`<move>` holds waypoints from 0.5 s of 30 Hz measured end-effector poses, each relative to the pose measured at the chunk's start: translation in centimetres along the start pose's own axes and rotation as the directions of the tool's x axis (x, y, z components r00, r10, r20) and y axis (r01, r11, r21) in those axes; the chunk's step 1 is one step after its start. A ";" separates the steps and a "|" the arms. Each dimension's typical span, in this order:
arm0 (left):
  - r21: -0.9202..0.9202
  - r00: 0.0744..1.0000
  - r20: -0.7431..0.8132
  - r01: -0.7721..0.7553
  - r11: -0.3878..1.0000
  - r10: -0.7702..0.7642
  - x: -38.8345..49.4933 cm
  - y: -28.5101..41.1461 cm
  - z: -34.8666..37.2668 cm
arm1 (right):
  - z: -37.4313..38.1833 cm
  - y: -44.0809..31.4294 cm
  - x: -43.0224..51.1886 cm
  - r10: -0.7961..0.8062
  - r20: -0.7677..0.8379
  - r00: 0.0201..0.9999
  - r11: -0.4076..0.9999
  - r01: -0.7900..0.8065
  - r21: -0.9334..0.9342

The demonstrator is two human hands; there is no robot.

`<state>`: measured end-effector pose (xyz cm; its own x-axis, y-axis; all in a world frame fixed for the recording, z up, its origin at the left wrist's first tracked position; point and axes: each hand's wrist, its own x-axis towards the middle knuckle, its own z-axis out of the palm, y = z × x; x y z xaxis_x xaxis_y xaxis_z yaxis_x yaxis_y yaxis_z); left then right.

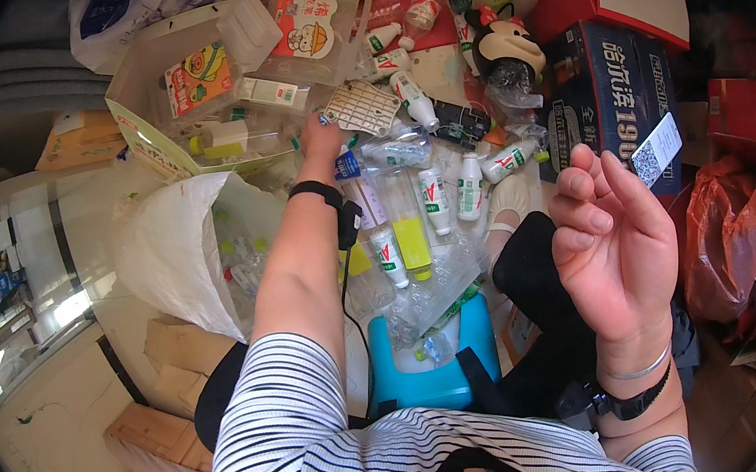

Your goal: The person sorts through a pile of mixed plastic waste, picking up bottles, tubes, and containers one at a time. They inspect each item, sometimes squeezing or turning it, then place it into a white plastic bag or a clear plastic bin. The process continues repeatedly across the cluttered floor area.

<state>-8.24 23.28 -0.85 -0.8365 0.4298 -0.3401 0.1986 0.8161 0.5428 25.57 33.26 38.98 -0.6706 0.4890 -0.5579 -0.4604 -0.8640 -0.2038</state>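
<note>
My left hand (321, 137) reaches forward into a heap of plastic bottles, beside a cream plastic grid panel (362, 107). Something small and blue shows at its fingertips, but the fingers are partly hidden, so the grip is unclear. Raised on the right, my right hand (611, 241) has curled fingers and a small white card with a printed code (657, 150) at its thumb. Between my arms lie several white drink bottles (435, 201), a clear bottle with a yellow-green label (410, 232) and a crumpled clear bottle (402, 150).
A white sack of bottles (171, 245) stands open at left, below a cardboard box of plastic containers (143, 134). Rightward are a mouse-character head (507, 43), a dark blue carton (614, 72) and an orange plastic bag (722, 241). A turquoise stool (434, 390) sits close before me.
</note>
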 end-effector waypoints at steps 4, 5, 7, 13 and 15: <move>0.132 0.936 0.154 -0.337 0.932 0.316 -0.7 -0.1 1.5 | 0.2 0.4 0.3 0.008 -0.011 1.000 1.000 -0.008 -0.005; 0.116 0.948 0.029 -0.317 0.941 0.315 -2.4 0.6 3.0 | 0.2 0.5 0.4 0.005 -0.012 1.000 1.000 -0.005 -0.004; -0.097 0.964 0.088 -0.243 0.965 0.252 -4.9 2.3 4.3 | 0.3 0.8 0.5 0.004 -0.007 1.000 1.000 -0.004 -0.012; -0.491 0.844 0.427 -0.086 0.867 0.326 -13.1 5.4 6.1 | 0.2 0.8 0.5 0.011 0.013 1.000 1.000 -0.011 -0.014; -0.553 0.872 0.378 -0.056 0.831 0.310 -13.9 4.4 6.0 | 0.1 0.7 0.4 0.009 0.006 1.000 1.000 -0.009 -0.014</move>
<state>7.29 23.22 1.60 -0.4751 0.7740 -0.4186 -0.0710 0.4404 0.8950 24.95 32.87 38.67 -0.6779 0.4822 -0.5550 -0.4467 -0.8697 -0.2100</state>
